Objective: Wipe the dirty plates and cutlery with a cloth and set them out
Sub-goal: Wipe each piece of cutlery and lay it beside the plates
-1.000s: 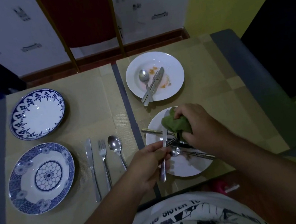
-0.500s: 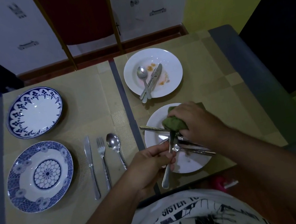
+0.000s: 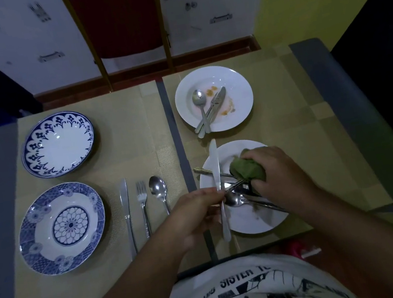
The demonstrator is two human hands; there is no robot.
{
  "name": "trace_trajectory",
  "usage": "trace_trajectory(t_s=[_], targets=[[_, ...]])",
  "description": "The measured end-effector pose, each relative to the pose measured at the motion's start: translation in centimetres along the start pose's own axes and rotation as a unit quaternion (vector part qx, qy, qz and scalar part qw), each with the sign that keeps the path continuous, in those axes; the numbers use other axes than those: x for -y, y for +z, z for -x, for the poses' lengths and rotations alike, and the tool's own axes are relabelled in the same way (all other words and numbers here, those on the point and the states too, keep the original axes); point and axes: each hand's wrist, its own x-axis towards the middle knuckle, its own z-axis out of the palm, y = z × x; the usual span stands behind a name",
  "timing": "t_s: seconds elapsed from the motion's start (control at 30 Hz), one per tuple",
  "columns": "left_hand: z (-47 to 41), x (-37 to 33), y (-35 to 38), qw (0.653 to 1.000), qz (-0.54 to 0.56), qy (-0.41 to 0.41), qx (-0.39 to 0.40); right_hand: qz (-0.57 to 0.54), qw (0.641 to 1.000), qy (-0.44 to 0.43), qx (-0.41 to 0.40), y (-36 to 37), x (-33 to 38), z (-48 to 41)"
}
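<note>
The left hand [image 3: 195,216] pinches a knife [image 3: 216,171] upright over the plate [image 3: 253,222]; just right of that grip, the right hand [image 3: 276,174] clutches a cloth [image 3: 246,170].

White T-shirt [image 3: 251,292] with black graphic print and lettering; bare forearms.

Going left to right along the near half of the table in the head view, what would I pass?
Blue-patterned plate → laid-out knife → fork → spoon → left hand holding a knife → right hand with the green cloth.
</note>
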Motion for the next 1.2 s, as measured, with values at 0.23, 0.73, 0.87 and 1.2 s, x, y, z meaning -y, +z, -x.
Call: trace_trajectory(t_s=[0.23, 0.73, 0.87, 1.2], targets=[[0.3, -1.8, 0.6, 0.994, 0.035, 0.098, -0.013, -0.027, 1.0, -0.001, -0.006, 0.4, 0.8, 0.5], [1.1, -3.1, 2.1, 0.959, 0.211, 0.169, 0.089, -0.023, 0.998, -0.014, -0.056, -0.8, 1.5, -1.0], [1.3, -2.6, 1.8, 0.975, 0.107, 0.185, 0.056, -0.024, 0.997, -0.022, -0.072, -1.0, 1.6, -1.2], [0.5, -2.3, -0.9, 0.97, -0.018, 0.24, -0.046, -0.028, 0.997, -0.035, -0.058, -0.2, 2.2, -1.3]])
